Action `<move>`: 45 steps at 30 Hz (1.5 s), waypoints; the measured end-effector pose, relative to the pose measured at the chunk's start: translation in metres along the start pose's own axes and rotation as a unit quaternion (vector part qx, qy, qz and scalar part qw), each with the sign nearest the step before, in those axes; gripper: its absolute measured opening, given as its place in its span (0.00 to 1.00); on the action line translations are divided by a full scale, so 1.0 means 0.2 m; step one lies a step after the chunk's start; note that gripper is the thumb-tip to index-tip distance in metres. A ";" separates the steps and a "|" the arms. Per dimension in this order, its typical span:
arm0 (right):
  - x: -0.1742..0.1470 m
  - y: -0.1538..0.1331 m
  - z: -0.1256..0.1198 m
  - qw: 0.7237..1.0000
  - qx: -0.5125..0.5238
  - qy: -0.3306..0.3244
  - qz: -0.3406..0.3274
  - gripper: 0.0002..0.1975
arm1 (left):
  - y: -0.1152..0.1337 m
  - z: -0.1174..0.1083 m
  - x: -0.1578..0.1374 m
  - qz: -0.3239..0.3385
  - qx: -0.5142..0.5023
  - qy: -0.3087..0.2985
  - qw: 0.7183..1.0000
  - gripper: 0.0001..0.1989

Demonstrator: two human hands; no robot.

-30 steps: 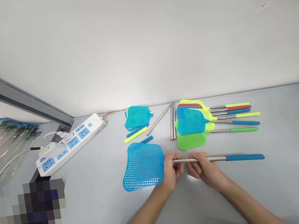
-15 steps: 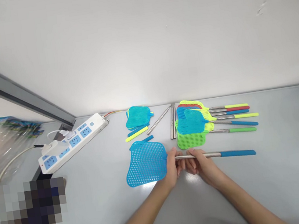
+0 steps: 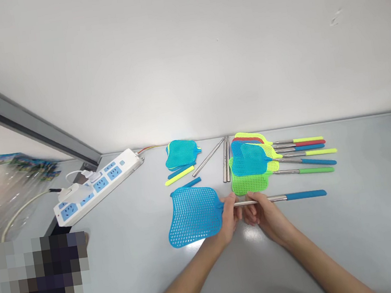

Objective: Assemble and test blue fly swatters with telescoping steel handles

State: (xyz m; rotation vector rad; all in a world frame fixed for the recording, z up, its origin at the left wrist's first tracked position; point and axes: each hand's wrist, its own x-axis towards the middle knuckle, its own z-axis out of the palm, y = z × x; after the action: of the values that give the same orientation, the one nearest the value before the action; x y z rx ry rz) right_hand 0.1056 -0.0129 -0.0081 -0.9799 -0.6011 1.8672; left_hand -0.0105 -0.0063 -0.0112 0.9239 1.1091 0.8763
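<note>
A blue fly swatter (image 3: 195, 215) with a metal rod and a blue grip lies level across both hands, above the table. My left hand (image 3: 229, 217) is closed around the neck, where the mesh head meets the rod. Closed on the metal rod farther right is my right hand (image 3: 266, 212), thumb on top. Just behind it, a green fly swatter (image 3: 250, 184) lies under a pile of blue, yellow and red ones with their grips to the right. A loose blue grip sleeve (image 3: 193, 182) shows partly behind the held mesh head.
Stacked swatter heads (image 3: 181, 153) lie at the back, with a yellow grip sleeve (image 3: 181, 175) in front. Metal rods (image 3: 225, 161) lie between the two piles. A power strip (image 3: 99, 186) with plugs and clear plastic bags (image 3: 16, 196) are at left. A wall (image 3: 220, 65) stands behind.
The held swatter's grip end has shifted slightly left and up, and its mesh head slightly right and down. Both hands keep their hold; the view has moved a little.
</note>
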 end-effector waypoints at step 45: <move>-0.01 -0.02 0.01 0.998 0.056 0.032 0.012 0.20 | -0.04 -0.01 0.00 0.004 0.086 0.037 0.996 0.25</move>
State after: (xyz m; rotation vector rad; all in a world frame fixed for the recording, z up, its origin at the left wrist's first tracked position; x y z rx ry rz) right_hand 0.1068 -0.0129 -0.0031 -0.9741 -0.4433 1.8626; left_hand -0.0118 -0.0088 -0.0199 1.0451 1.2603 0.8366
